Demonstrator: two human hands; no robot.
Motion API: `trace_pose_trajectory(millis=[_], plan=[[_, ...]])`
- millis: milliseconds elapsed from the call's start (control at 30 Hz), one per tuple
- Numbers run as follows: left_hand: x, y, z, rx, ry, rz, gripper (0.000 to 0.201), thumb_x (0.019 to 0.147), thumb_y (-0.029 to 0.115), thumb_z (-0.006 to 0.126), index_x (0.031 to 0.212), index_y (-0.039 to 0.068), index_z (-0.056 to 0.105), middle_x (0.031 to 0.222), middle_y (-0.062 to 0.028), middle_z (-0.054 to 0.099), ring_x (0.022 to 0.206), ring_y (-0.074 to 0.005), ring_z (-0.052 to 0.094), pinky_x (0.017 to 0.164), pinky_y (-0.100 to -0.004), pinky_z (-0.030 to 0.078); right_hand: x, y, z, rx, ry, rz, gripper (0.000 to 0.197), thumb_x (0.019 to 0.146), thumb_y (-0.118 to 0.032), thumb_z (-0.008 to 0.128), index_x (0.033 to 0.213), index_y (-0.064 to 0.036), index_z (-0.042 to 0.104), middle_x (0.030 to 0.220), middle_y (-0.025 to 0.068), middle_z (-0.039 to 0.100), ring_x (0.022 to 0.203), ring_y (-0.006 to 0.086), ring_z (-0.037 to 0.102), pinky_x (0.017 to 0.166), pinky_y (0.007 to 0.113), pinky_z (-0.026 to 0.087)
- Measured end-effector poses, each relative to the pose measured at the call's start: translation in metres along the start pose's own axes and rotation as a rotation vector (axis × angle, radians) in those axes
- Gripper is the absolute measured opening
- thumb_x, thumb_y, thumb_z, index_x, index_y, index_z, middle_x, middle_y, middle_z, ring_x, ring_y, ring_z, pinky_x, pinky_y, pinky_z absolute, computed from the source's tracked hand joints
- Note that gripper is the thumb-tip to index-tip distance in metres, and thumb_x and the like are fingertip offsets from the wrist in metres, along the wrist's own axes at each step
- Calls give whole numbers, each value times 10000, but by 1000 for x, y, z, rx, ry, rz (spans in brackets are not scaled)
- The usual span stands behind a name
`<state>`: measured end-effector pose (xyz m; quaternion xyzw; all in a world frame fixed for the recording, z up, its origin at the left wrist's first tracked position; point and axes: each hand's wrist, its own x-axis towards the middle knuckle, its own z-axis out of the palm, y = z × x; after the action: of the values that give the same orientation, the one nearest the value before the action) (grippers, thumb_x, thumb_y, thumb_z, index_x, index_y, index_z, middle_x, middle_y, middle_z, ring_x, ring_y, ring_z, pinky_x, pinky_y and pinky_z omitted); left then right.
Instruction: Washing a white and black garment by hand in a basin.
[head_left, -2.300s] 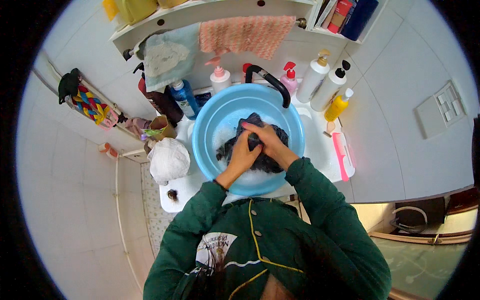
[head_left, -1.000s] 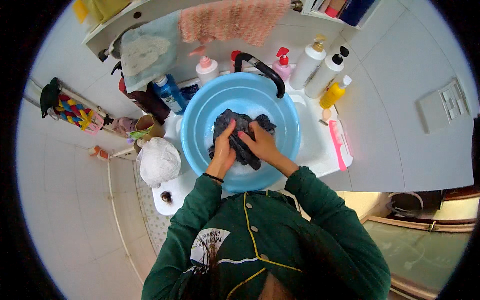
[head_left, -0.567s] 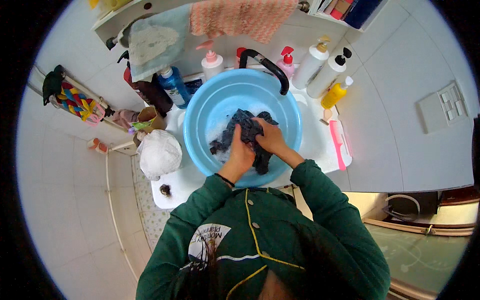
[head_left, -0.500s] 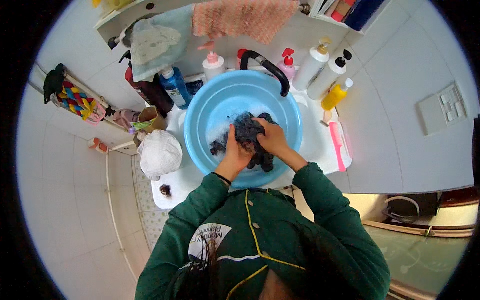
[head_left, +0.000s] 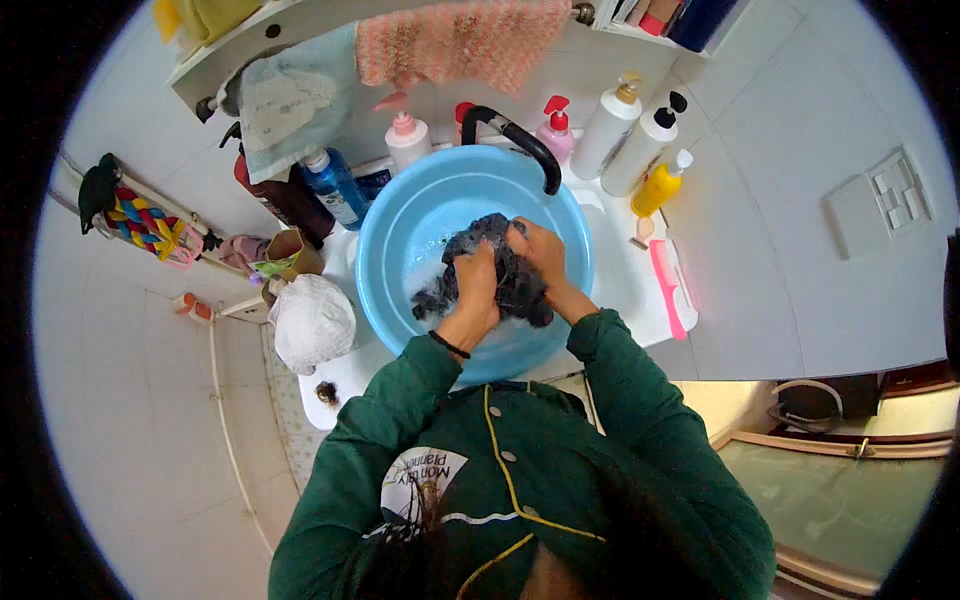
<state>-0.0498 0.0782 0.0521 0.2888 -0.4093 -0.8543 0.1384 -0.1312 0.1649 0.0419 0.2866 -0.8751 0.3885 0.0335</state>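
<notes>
On a white bench [head_left: 625, 285] stands a round, light-blue basin [head_left: 400, 220]. In it lies a charcoal-black cloth [head_left: 517, 287], wet-looking, bunched into a lumpy, deeply creased heap. The left hand [head_left: 478, 286] and right hand [head_left: 541, 252] both grip it, fingers curled. Whitish suds [head_left: 427, 276] edge its left side.

My left hand [head_left: 478, 288] and right hand [head_left: 541, 254] grip a dark cloth [head_left: 517, 287] in the blue basin [head_left: 377, 250], with suds [head_left: 428, 275] beside it. A black tap [head_left: 522, 137] curves over the basin's far side. To my right a pink comb [head_left: 665, 287] lies near a yellow bottle [head_left: 656, 190]; to my left sits a white bundle [head_left: 313, 323]
</notes>
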Motion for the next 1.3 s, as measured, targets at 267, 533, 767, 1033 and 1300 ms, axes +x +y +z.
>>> trace_pose_trajectory(millis=[267, 533, 767, 1033, 1300], plan=[[-3, 14, -2, 333, -210, 459, 311, 816, 250, 602, 957, -26, 575, 895, -55, 585, 843, -164, 534, 748, -299, 421, 7, -5, -52, 745, -771, 303, 786, 687, -305, 660, 1330, -107, 255, 1115, 134, 534, 1037, 261, 510, 923, 352, 360], [25, 9, -27, -450, -127, -346, 610, 847, 481, 463, 1236, 13, 415, 1160, -131, 493, 1057, -242, 488, 930, -364, 362, -21, -30, -4, 162, -283, 127, 735, 675, -236, 581, 1301, -52, 244, 955, 249, 570, 880, 401, 558, 793, 436, 445], [11, -32, -17, -48, -13, 90, 278, 903, 244, 405, 1051, 48, 535, 1014, -98, 555, 923, -214, 530, 812, -341, 431, -9, -27, 3, -159, -73, 35, 274, 783, -339, 516, 834, -70, 529, 634, 144, 572, 595, 361, 573, 565, 453, 440], [-10, 40, 7, -99, -95, 155, 234, 871, 194, 497, 957, -15, 558, 881, -49, 570, 779, -158, 529, 705, -300, 430, 2, -29, -9, 20, -161, -20, 274, 850, -316, 411, 834, -77, 543, 724, 172, 566, 670, 386, 563, 623, 482, 426], [-12, 33, 1, -245, -208, -42, 421, 856, 358, 478, 1128, 39, 504, 1079, -76, 548, 980, -218, 521, 892, -320, 381, -8, -35, -18, 776, -480, 154, 513, 821, -406, 516, 1179, -49, 434, 1140, 64, 506, 1031, 206, 479, 885, 332, 374]])
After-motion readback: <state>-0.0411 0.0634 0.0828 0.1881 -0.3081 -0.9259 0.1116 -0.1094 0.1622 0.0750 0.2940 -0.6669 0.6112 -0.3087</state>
